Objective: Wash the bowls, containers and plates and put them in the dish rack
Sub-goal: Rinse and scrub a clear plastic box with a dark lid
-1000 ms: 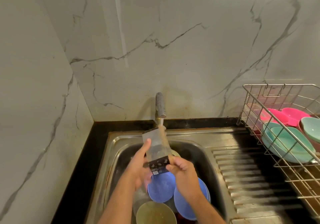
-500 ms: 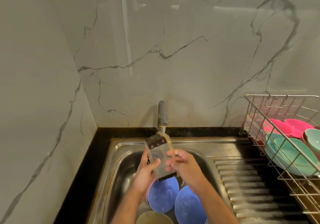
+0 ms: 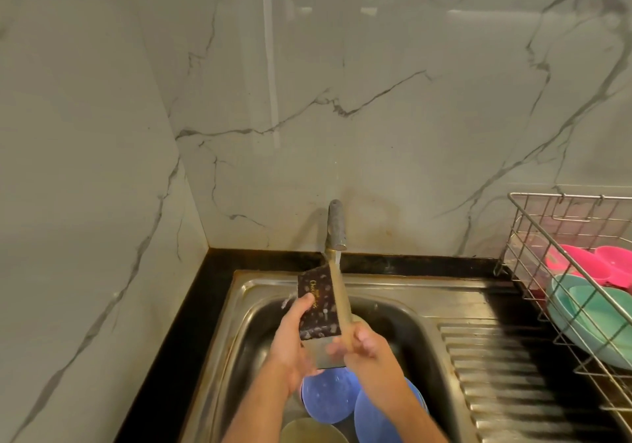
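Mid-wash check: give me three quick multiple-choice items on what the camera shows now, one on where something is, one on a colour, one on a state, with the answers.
1. Where is the container held?
A. Under the tap, over the sink
B. Inside the dish rack
C. On the draining board

2. What colour are the plates lying in the sink below the hands?
A. Pink
B. Blue
C. White

3. What is the state of the tap?
A. Off and dry
B. Covered by a cloth
C. Running, with a stream falling from the spout

Answers: 1 A, the left hand and right hand both grip it just below the spout. 2 B, two blue discs show beneath the wrists; the pink and teal dishes sit in the dish rack. 3 C, a thin stream drops from the spout onto the container's edge.
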